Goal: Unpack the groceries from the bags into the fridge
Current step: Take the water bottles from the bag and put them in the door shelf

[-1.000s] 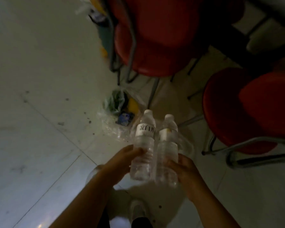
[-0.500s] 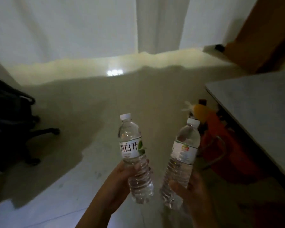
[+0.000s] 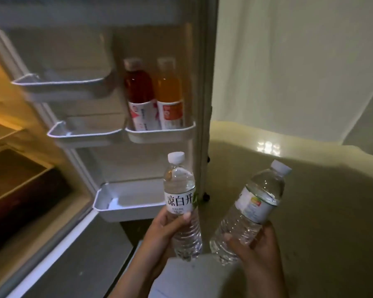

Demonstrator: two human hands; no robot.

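Left hand (image 3: 159, 233) grips an upright water bottle (image 3: 181, 203); right hand (image 3: 256, 248) grips a second bottle (image 3: 252, 211), tilted right. The empty bottom door shelf (image 3: 125, 209) lies just left of the left bottle, nearer that hand.

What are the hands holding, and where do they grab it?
Each hand grips a water bottle's lower body: left hand the upright bottle, right hand the tilted bottle.

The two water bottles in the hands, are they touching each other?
Apart. The head view shows floor between the upright water bottle and the tilted water bottle along their whole length.
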